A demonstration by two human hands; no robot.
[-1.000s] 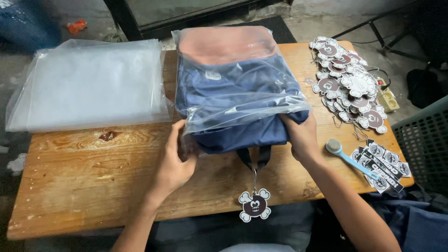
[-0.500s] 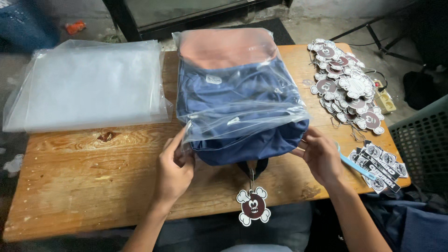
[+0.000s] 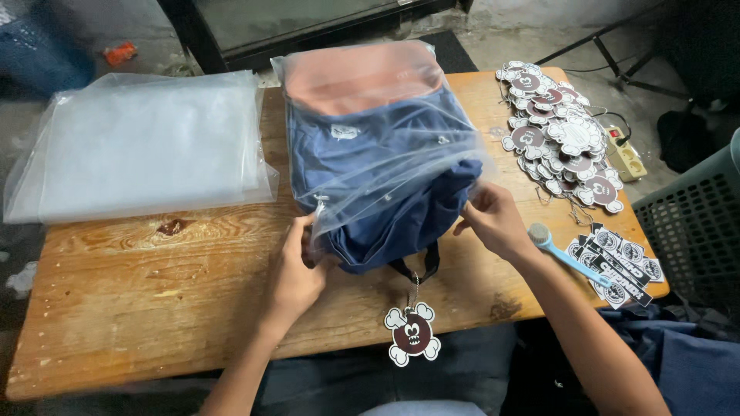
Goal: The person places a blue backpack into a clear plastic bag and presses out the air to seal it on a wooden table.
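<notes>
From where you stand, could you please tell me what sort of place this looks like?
Probably a small packing workshop: a stack of clear plastic bags on a worn wooden table, a pile of die-cut hang tags, and both hands bagging a navy backpack.

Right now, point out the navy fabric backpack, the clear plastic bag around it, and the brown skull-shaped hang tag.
Navy fabric backpack [image 3: 389, 231]: head view, bare lower body.
Clear plastic bag [image 3: 370, 115]: head view, upper face.
Brown skull-shaped hang tag [image 3: 412, 333]: head view, brown centre.

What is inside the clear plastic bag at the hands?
A navy backpack with a salmon-coloured top panel fills the clear plastic bag; its lower end and straps stick out. The backpack's contents are hidden.
</notes>
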